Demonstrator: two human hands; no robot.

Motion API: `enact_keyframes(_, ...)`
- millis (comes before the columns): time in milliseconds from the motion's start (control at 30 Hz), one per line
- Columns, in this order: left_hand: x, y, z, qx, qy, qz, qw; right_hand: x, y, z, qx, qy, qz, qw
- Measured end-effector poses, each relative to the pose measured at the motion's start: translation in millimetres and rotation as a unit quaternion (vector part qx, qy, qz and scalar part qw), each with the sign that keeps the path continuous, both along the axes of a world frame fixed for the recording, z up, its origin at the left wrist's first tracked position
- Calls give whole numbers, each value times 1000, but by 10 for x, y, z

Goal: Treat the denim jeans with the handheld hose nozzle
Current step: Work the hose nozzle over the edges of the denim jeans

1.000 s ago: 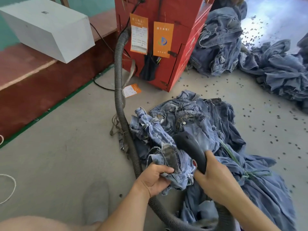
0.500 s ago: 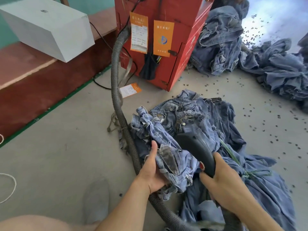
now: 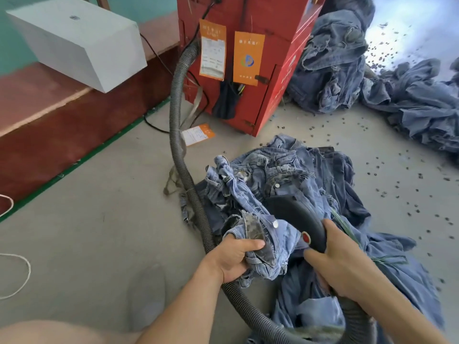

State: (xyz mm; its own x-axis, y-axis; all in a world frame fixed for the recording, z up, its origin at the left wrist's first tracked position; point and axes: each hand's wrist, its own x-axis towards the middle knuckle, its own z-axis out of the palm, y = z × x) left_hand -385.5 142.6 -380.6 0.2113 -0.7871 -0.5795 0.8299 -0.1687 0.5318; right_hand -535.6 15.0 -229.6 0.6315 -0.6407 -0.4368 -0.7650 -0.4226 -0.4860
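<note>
**A:** Where are the jeans she's working on, and who has hold of them?

**B:** The denim jeans [image 3: 258, 234] lie on the floor [image 3: 99, 232] in a crumpled heap, near the middle of the scene, just on the near side of the red machine [image 3: 248, 58]. The left hand [image 3: 232, 259] has its fingers curled round a bunched fold at the near left edge of the heap, thumb on top, pinching the cloth and lifting it a little.

**A:** And the nozzle?

**B:** The right hand [image 3: 340, 264] is wrapped round the rear of the black hose nozzle [image 3: 295, 217], its grip closed on the handle just behind a small red button. The ribbed hose [image 3: 178, 135] runs from the machine down the left side of the heap and curves round on the near side of both hands.

**A:** So which way does the cloth lie from the nozzle?

**B:** The nozzle's long axis runs from near right to far left, and its mouth seems to be buried in the denim at the far end; I can't see the opening itself. The fold in the left hand sits just left of the nozzle body, nearly touching it. The left hand is the nearer one to that fold; the right only steers.

**A:** What does the next move turn on, then?

**B:** My guess is that the mouth must swing left and nearward to meet the held fold, or the left hand must feed the fold rightward under it. More jeans [image 3: 409, 100] wait far right.
</note>
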Motion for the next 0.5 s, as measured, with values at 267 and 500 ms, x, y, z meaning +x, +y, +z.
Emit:
enact_keyframes(267, -156, -31, 24, 51, -56, -59, 995, 187, 113, -44, 19, 44, 14, 999)
enact_keyframes(500, -32, -43, 76, 132, -122, -72, 981, -54, 177, 240, 148, 52, -11, 988)
